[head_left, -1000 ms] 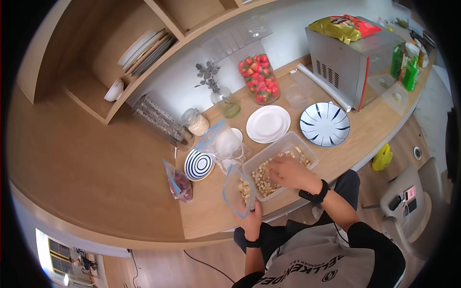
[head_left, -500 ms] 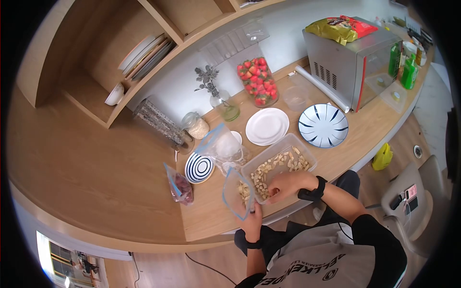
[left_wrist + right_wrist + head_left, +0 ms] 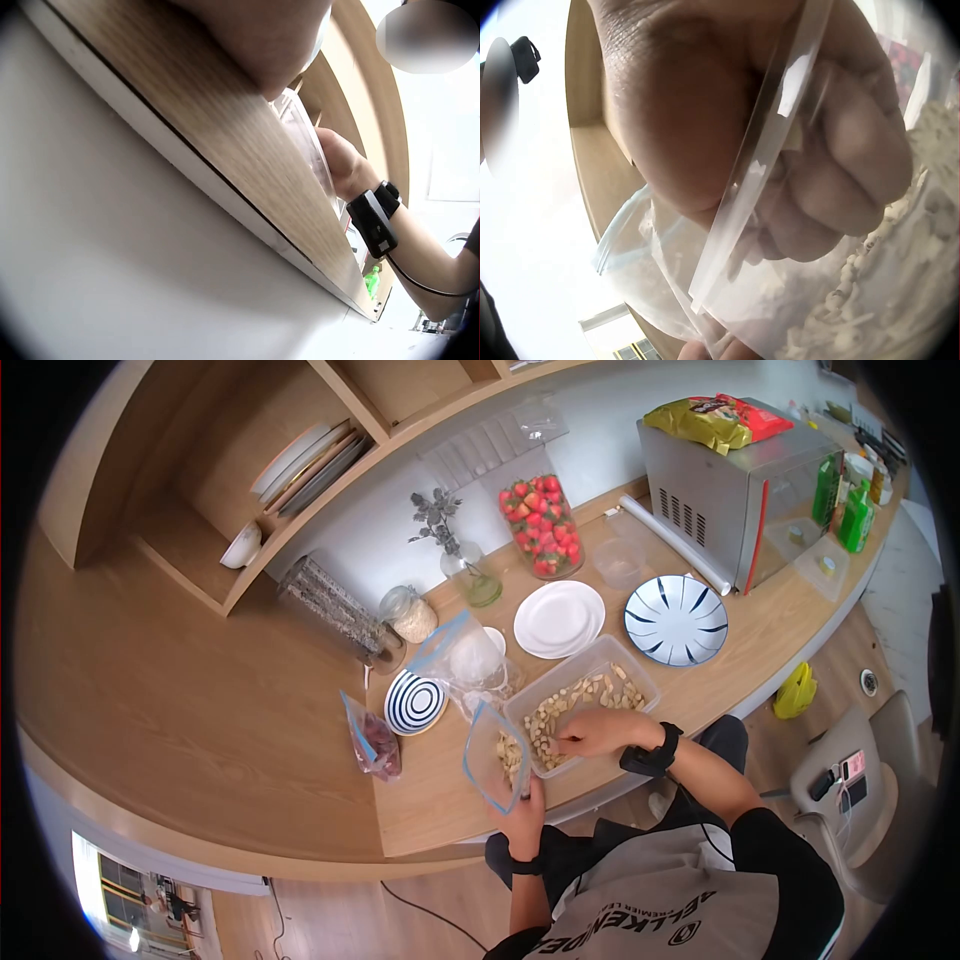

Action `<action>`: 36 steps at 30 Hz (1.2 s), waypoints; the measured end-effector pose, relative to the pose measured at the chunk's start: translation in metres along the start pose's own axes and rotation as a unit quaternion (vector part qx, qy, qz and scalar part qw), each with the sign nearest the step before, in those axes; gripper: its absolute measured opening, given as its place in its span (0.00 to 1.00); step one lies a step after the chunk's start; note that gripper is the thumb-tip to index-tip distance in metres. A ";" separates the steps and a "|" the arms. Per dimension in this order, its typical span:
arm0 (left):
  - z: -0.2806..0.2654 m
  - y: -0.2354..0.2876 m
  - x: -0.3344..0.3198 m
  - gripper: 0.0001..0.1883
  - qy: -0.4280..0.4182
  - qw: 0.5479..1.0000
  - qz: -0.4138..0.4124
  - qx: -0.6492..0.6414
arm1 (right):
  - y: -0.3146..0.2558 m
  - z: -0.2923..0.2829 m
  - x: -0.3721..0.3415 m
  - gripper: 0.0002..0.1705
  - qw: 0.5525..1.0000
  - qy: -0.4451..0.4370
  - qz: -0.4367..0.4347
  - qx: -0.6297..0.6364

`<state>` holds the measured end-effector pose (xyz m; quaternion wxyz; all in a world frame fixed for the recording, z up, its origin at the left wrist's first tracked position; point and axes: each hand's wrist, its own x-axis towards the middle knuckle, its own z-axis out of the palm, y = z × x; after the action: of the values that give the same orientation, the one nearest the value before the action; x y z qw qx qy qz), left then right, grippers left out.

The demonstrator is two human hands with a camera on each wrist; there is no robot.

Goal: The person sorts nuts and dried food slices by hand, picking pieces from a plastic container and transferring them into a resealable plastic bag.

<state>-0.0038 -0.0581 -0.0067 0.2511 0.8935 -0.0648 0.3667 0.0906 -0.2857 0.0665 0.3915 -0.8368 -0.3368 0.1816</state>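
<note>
In the head view my left hand (image 3: 522, 825) grips a clear zip bag (image 3: 481, 760) with a blue edge, its mouth spread beside the plastic tub. Pale chopped pieces that look like mushrooms lie inside the bag. The clear rectangular tub (image 3: 643, 666) holds many more of these mushroom pieces (image 3: 540, 732). My right hand (image 3: 600, 732) is down in the tub near its front side, fingers curled; the right wrist view shows a pale piece (image 3: 793, 137) within the curled fingers. The tub's rim (image 3: 754, 169) crosses in front of the palm there.
Behind the tub stand a white plate (image 3: 560, 618), a blue-striped plate (image 3: 677, 620) and a strawberry container (image 3: 541, 525). Left of it are another zip bag (image 3: 455, 650), a ringed plate (image 3: 415, 703) and a bag of dark red food (image 3: 374, 745). A microwave (image 3: 700, 500) stands at right.
My right hand has moved from the middle of the tub toward its front-left part, and its fingers have curled in. The left hand and its bag have stayed in place.
</note>
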 end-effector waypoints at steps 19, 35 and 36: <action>0.001 -0.002 -0.002 0.29 -0.016 0.999 -0.020 -0.030 | 0.002 -0.024 -0.003 0.27 0.798 0.317 0.113 0.501; 0.005 -0.006 -0.007 0.31 -0.007 1.000 -0.018 -0.002 | 0.009 -0.037 -0.013 0.10 0.677 0.253 0.079 0.687; 0.003 -0.004 -0.006 0.31 -0.006 1.000 -0.022 -0.001 | 0.007 -0.036 -0.013 0.10 0.678 0.249 0.081 0.686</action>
<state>-0.0049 -0.0565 -0.0148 0.2595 0.8965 -0.0472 0.3560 0.1053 -0.3171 0.0839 0.9091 -0.3717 0.0618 0.1777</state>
